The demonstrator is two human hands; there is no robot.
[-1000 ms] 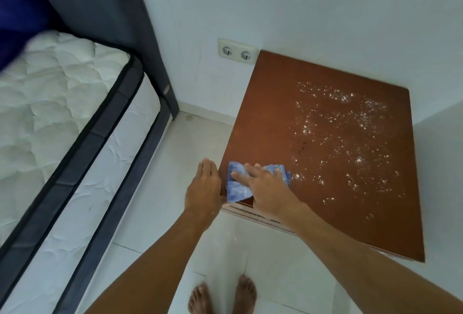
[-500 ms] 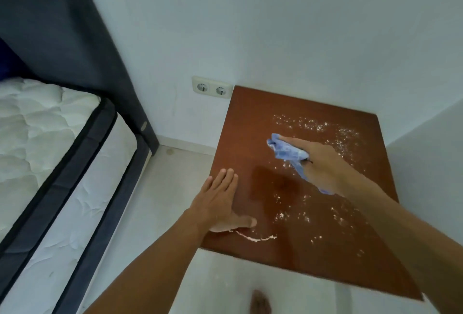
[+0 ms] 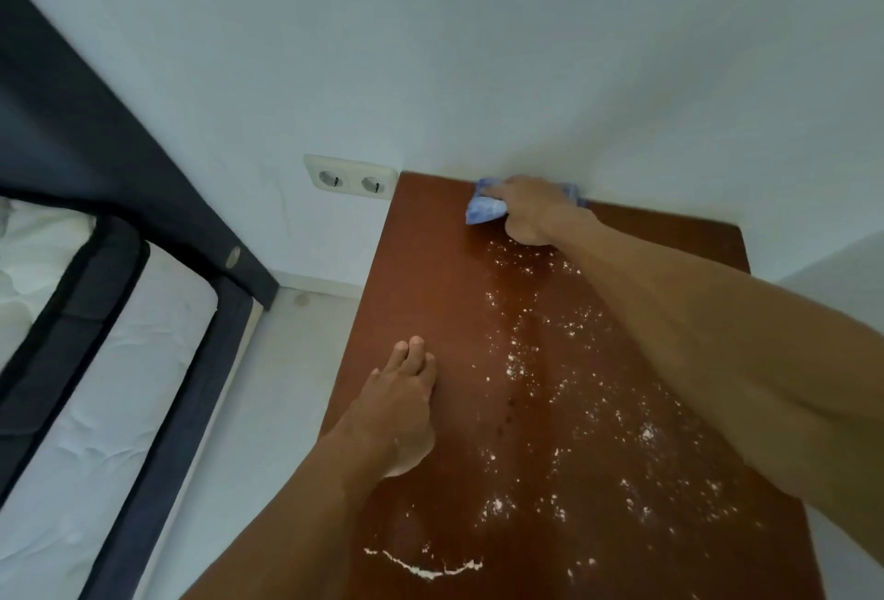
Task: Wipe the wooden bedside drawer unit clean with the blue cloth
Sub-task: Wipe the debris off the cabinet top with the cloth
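Blue cloth (image 3: 484,208); red-brown drawer unit top (image 3: 430,274), white-speckled; white quilted mattress (image 3: 95,432), navy-edged.

A right hand (image 3: 531,212) grips a bunched blue cloth (image 3: 484,211) at the far edge of a wooden drawer unit (image 3: 430,283), against a white wall (image 3: 478,49). The left hand (image 3: 399,413) rests flat near the unit's left edge. White powder (image 3: 550,360) speckles the wood. A mattress (image 3: 95,408) lies left.

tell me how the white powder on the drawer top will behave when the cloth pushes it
Probably loose and light: the white powder lies in scattered specks, so it should slide on the glossy wooden top. It likely heaps into ridges, like the thin line near the front edge. Some may slip past the blue cloth.
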